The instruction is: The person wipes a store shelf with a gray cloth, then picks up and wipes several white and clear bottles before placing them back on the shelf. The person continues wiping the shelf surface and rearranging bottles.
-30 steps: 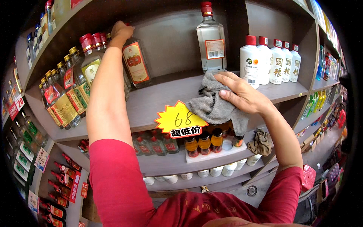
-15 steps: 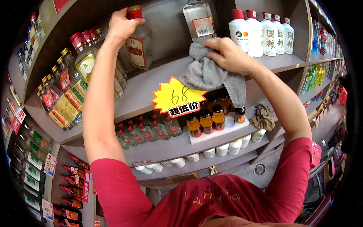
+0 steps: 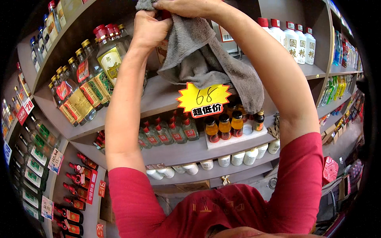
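Observation:
At the top of the view, my left hand [image 3: 150,31] is closed round the neck of a clear glass bottle [image 3: 162,52]. Only bits of the bottle show, among them a strip of its red-and-cream label and a little red at the cap. My right hand [image 3: 184,7] grips a grey cloth [image 3: 190,43] up at the bottle's top, right beside my left hand. The cloth drapes down in front of the bottle and over the shelf edge, its tail hanging near small amber bottles [image 3: 224,126] on the shelf below.
A yellow starburst price tag [image 3: 204,98] sticks out from the shelf edge [image 3: 158,97]. Glass bottles [image 3: 109,63] crowd the left; white red-capped bottles [image 3: 301,43] stand right. Small red-labelled bottles [image 3: 176,133] and white bottles [image 3: 238,158] line lower shelves.
My right hand has moved left and up with the cloth, from beside another bottle to the held bottle's top. The cloth now covers most of that bottle. The view has shifted slightly.

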A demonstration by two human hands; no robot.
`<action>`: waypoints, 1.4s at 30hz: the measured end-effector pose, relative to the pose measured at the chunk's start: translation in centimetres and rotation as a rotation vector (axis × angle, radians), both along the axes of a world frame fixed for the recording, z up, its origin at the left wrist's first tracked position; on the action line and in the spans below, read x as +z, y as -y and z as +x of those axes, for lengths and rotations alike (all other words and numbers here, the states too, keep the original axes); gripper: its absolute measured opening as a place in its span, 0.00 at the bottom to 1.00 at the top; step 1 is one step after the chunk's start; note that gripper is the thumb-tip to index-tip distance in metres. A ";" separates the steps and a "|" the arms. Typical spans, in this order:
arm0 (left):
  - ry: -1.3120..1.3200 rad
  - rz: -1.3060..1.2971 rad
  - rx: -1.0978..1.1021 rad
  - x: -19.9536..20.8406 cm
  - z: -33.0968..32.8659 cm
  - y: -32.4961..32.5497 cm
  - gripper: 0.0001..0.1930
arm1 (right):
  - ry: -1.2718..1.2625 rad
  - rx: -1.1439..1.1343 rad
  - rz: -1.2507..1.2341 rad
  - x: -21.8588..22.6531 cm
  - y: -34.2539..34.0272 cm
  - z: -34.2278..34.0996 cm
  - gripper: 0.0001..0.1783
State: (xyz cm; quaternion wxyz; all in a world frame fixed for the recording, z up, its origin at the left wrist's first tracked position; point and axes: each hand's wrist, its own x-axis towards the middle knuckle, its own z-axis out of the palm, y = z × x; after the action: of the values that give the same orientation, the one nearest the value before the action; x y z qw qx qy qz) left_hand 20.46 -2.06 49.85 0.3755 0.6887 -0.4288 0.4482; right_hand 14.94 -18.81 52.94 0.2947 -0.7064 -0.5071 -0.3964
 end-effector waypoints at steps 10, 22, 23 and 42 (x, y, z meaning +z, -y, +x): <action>-0.214 -0.186 -0.004 2.9 2.2 -1.6 0.17 | -0.458 -0.257 0.363 -3.2 1.9 6.3 0.20; -0.703 -0.090 -0.026 7.4 -1.1 0.5 0.05 | -0.684 0.068 0.385 -0.4 -2.5 6.1 0.23; -0.618 -0.050 0.027 6.7 -1.8 0.9 0.08 | -0.679 0.228 0.317 -1.2 -2.2 6.0 0.22; -0.241 -0.023 0.189 7.3 0.8 1.2 0.09 | -0.426 0.328 0.271 -1.4 -2.6 6.7 0.17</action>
State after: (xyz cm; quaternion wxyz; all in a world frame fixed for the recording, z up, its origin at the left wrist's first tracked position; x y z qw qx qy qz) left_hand 21.29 -3.25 57.19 0.3882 0.7704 -0.3085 0.4007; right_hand 21.65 -16.22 51.51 0.5461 -0.6367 -0.4834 -0.2505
